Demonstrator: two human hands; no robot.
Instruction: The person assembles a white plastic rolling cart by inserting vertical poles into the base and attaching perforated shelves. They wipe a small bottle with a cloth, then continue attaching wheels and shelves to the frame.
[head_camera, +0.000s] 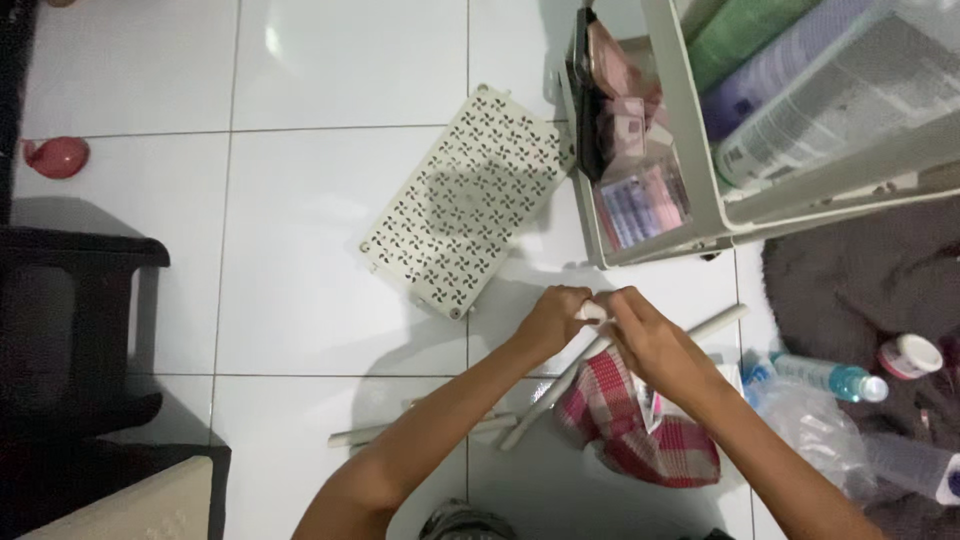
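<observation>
Fingers (598, 312) of both hands pinch a small white piece, left hand (553, 320) meeting right hand (650, 340) above the floor (300, 250). It looks light, rigid plastic; grip its ends firmly.

your hands meet over a white tube (590, 314), a short pale plastic piece. your left hand (553, 318) closes around its left end and your right hand (645, 333) pinches its right end, so only a small white stretch shows between your fingers. it sits roughly level, held up off the floor, just above a red-and-white checked cloth (640, 420) that lies crumpled on the white tiles beneath your right wrist. the tube's full length is hidden inside your grip, and whether it joins another piece cannot be told.
</observation>
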